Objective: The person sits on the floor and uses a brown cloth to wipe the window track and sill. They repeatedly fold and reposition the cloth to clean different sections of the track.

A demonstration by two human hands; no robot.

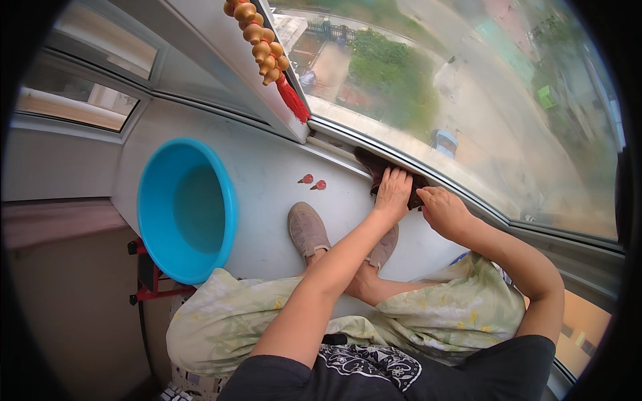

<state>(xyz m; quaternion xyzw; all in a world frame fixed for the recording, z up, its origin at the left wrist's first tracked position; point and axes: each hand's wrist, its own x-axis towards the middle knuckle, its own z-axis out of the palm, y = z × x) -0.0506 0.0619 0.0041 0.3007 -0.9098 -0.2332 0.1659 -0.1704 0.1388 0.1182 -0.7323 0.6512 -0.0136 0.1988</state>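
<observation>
A dark brown cloth (pixel 373 163) is bunched in the sliding-window track (pixel 336 152) at the foot of the glass. My left hand (pixel 393 193) lies over it, fingers bent down into the track with the fabric under them. Just to the right, my right hand (pixel 446 210) pinches the cloth's near end between thumb and fingers. Parts of the fabric are hidden beneath both hands. Two small pink objects with dark tips, a left one (pixel 308 178) and a right one (pixel 320 185), rest on the white sill (pixel 261 165), left of my left hand.
A blue plastic basin (pixel 230 200) with cloudy water stands at the left, partly above a red-framed stool (pixel 150 285). My slippered feet (pixel 307 228) are on the sill. A string of small gourds (pixel 261 45) with a red tassel (pixel 292 99) hangs by the window frame (pixel 220 55).
</observation>
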